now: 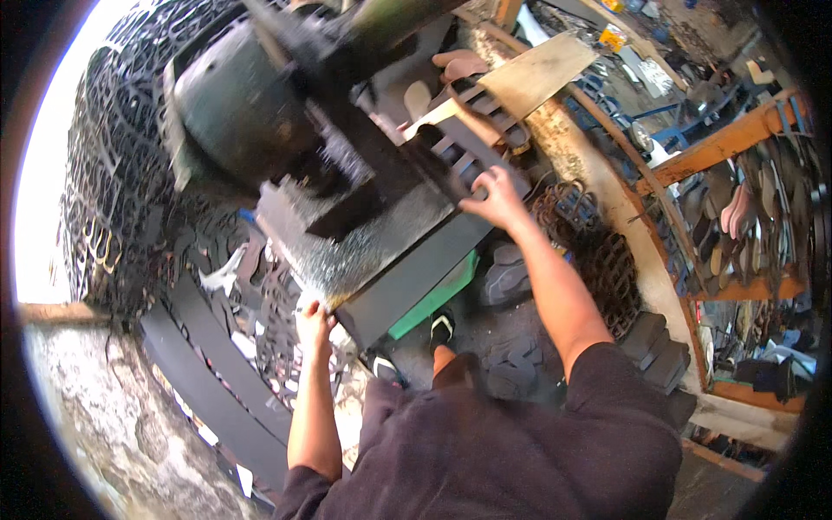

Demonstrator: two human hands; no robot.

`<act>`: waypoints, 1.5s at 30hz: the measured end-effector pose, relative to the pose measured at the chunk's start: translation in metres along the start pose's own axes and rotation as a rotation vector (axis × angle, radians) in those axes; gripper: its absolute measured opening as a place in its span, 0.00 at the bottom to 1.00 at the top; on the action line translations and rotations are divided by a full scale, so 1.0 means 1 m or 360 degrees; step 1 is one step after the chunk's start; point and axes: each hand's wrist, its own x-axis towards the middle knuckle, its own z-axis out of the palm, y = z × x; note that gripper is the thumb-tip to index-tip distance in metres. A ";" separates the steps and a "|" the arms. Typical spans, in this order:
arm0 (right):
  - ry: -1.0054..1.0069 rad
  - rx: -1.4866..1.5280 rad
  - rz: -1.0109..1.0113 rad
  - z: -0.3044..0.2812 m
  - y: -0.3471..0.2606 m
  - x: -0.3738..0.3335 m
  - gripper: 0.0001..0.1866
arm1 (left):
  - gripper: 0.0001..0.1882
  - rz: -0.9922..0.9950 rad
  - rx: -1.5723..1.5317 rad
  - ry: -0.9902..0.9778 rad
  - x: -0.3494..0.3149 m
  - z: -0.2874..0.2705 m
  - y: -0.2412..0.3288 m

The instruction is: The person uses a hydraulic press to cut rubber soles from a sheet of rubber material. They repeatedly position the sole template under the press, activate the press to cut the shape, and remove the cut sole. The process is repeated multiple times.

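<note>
Curling left hand [314, 328] at the lower-left corner of a smooth, flat dark sheet [407, 282], frame centre, edging a rough metal bed [351, 264]; parting right hand's thumb and fingers [492, 179] half open near its upper-right end, both holds unclear; narrow room above sandalled feet [442, 329].

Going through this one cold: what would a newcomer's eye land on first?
Probably the bulky dark machine at the upper left of centre, with the left hand by the near left corner of its bed and the right hand near the bed's right end. Next, the tangled heap of dark cut-out scraps at upper left, and soles under a wooden beam at far right.
</note>
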 end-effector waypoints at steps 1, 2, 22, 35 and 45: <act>-0.0016 0.0094 0.0074 -0.010 -0.005 -0.002 0.31 | 0.24 0.0008 -0.0003 -0.0120 0.004 -0.004 0.003; -0.0065 0.0213 0.0094 -0.026 -0.024 -0.009 0.30 | 0.23 -0.0038 -0.0043 -0.0160 -0.013 -0.001 0.021; 0.0075 0.0004 -0.0452 0.173 -0.299 -0.245 0.29 | 0.20 -0.0027 -0.0490 -0.0487 -0.030 -0.070 -0.019; 0.0058 -0.0043 -0.0149 0.142 -0.227 -0.248 0.51 | 0.45 0.0242 -0.0404 -0.0714 -0.021 -0.020 0.027; 0.0082 -0.0019 -0.0072 0.139 -0.225 -0.238 0.48 | 0.41 0.0210 -0.0381 -0.0740 -0.014 -0.014 0.038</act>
